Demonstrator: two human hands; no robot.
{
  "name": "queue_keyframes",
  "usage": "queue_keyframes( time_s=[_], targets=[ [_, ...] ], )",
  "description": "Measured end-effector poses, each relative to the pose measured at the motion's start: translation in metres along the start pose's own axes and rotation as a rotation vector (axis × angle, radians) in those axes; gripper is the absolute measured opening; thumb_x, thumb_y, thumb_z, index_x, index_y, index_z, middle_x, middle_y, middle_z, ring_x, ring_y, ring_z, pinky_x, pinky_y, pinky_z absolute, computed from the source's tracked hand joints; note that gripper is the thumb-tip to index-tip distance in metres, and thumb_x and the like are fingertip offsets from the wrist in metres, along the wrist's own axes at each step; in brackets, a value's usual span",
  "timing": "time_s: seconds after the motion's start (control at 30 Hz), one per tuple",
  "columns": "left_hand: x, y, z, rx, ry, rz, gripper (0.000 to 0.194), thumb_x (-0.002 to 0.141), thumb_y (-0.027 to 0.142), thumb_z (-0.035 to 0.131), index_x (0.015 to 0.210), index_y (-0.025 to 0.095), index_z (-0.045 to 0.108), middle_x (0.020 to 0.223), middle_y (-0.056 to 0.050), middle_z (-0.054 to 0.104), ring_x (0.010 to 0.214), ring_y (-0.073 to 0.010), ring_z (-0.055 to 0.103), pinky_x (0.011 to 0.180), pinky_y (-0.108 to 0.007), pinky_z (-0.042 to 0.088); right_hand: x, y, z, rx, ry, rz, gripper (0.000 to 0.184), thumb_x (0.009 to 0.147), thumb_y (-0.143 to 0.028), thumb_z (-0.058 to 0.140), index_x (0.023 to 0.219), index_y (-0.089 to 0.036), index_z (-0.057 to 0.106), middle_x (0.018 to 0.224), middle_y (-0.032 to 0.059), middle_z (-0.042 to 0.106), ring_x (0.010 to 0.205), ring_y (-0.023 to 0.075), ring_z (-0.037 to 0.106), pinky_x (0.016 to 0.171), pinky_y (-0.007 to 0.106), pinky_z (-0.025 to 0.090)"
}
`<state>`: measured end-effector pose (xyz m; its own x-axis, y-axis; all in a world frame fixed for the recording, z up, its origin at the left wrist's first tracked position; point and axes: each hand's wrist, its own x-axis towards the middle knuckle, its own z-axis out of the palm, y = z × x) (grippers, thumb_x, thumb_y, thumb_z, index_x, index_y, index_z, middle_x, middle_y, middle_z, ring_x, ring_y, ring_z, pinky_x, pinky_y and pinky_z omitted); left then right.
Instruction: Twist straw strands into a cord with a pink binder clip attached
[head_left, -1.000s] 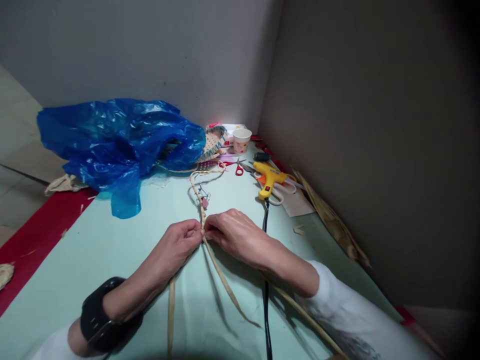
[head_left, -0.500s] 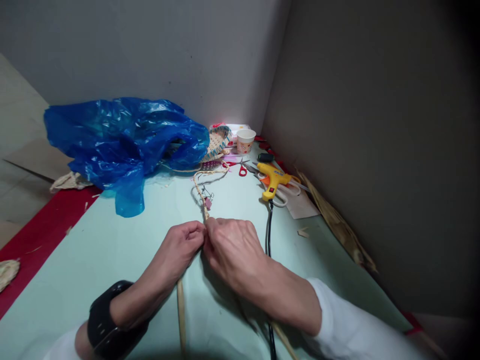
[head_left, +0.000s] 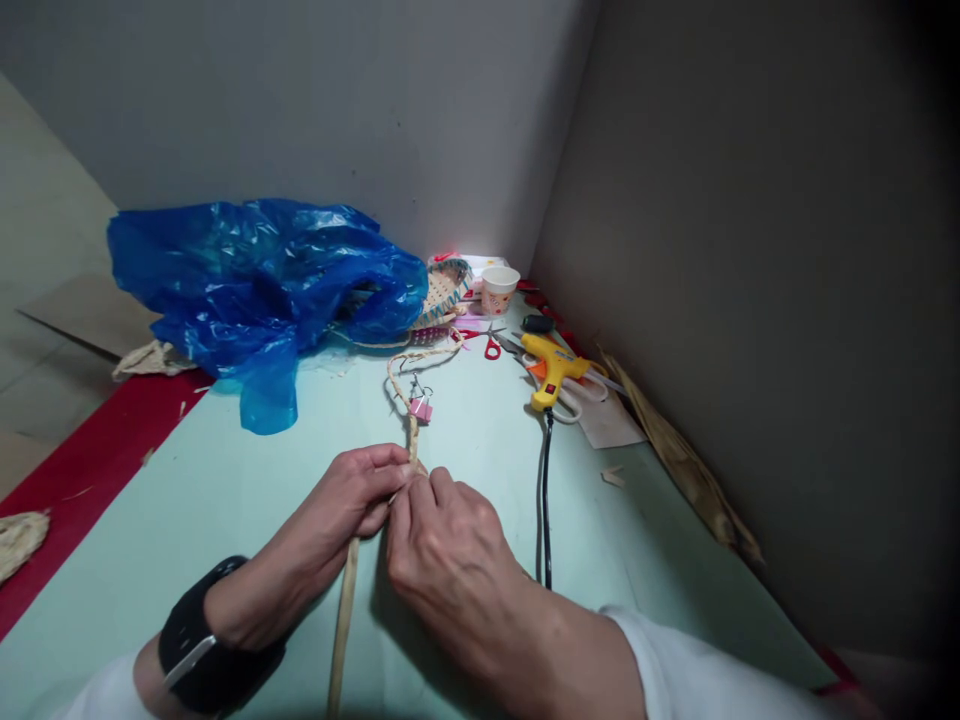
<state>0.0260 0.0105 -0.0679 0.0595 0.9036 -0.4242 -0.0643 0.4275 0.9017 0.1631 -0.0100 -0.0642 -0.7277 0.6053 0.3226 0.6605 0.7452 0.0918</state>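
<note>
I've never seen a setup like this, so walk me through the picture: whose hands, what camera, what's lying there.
There is no machine here: these are a person's bare hands, seen from a camera worn on the head, looking forward and down. The left hand pinches a braided cord; the right hand is closed beside it, its fingertips hidden. A pale strip hangs below the left hand. On the pale green surface lie a pink clip, a yellow glue gun and red-handled scissors. Farther back are a paper cup and a crumpled blue bag.
</note>
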Motion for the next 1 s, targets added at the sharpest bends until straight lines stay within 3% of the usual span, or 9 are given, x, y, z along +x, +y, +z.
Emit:
queue_keyframes(
  time_s=[0.17, 0.23, 0.33, 0.5, 0.67, 0.87, 1.0],
  targets=[
    [0.001, -0.001, -0.003, -0.073, -0.048, 0.0, 0.015, 0.07, 0.026, 0.072, 0.073, 0.014, 0.063, 0.061, 0.003, 0.055, 0.047, -0.0052, 0.041, 0.045, -0.018, 0.029, 0.007, 0.033, -0.025, 0.441, -0.2, 0.186, 0.036, 0.093, -0.045, 0.051, 0.096, -0.015, 0.07, 0.082, 0.0092, 0.068, 0.078, 0.0233, 0.06, 0.066, 0.033, 0.042],
    [0.001, -0.001, -0.004, -0.069, -0.061, 0.011, 0.015, 0.072, 0.026, 0.071, 0.074, 0.013, 0.063, 0.06, 0.003, 0.057, 0.044, -0.0032, 0.035, 0.043, -0.017, 0.024, 0.011, 0.048, -0.03, 0.603, -0.222, 0.261, 0.035, 0.095, -0.043, 0.048, 0.091, -0.018, 0.072, 0.083, 0.0073, 0.069, 0.074, 0.0185, 0.061, 0.067, 0.029, 0.04],
    [0.001, -0.001, -0.005, -0.056, -0.082, 0.0, 0.017, 0.077, 0.03, 0.068, 0.078, 0.014, 0.062, 0.06, 0.002, 0.06, 0.04, -0.0013, 0.025, 0.04, -0.016, 0.015, 0.012, 0.06, -0.024, 0.718, -0.14, 0.374, 0.027, 0.096, -0.031, 0.046, 0.092, -0.016, 0.068, 0.087, 0.0076, 0.069, 0.077, 0.0164, 0.061, 0.07, 0.027, 0.038],
    [0.001, -0.002, -0.006, -0.104, -0.071, -0.013, 0.018, 0.075, 0.027, 0.07, 0.082, 0.015, 0.059, 0.065, 0.001, 0.061, 0.05, -0.0048, 0.045, 0.043, -0.015, 0.023, 0.015, 0.055, 0.007, 1.228, -0.312, 0.427, 0.026, 0.097, -0.032, 0.039, 0.091, -0.016, 0.059, 0.075, 0.0017, 0.066, 0.06, 0.0107, 0.057, 0.061, 0.022, 0.039],
    [-0.002, -0.004, -0.001, -0.032, -0.014, 0.038, 0.019, 0.078, 0.029, 0.067, 0.084, 0.016, 0.055, 0.061, 0.004, 0.057, 0.049, -0.0042, 0.04, 0.042, -0.014, 0.022, 0.02, 0.053, 0.019, 1.116, -0.218, 0.507, 0.021, 0.089, -0.029, 0.052, 0.078, -0.014, 0.063, 0.069, 0.0002, 0.06, 0.064, 0.0108, 0.049, 0.059, 0.022, 0.033],
    [-0.003, -0.009, 0.002, 0.019, 0.004, 0.137, 0.031, 0.08, 0.034, 0.064, 0.103, 0.023, 0.046, 0.06, 0.006, 0.057, 0.048, -0.0077, 0.037, 0.041, -0.015, 0.018, 0.016, 0.056, 0.023, 1.21, -0.19, 0.482, 0.027, 0.086, -0.025, 0.051, 0.072, -0.014, 0.07, 0.063, -0.0005, 0.063, 0.059, 0.0099, 0.047, 0.059, 0.022, 0.034],
    [-0.005, -0.009, 0.001, 0.142, -0.018, 0.154, 0.028, 0.083, 0.033, 0.058, 0.106, 0.025, 0.044, 0.064, 0.005, 0.059, 0.051, -0.0101, 0.04, 0.044, -0.019, 0.023, 0.013, 0.052, 0.022, 1.185, -0.149, 0.539, 0.027, 0.085, -0.024, 0.051, 0.065, -0.014, 0.068, 0.058, -0.0021, 0.06, 0.053, 0.0086, 0.044, 0.055, 0.021, 0.031]
  ],
)
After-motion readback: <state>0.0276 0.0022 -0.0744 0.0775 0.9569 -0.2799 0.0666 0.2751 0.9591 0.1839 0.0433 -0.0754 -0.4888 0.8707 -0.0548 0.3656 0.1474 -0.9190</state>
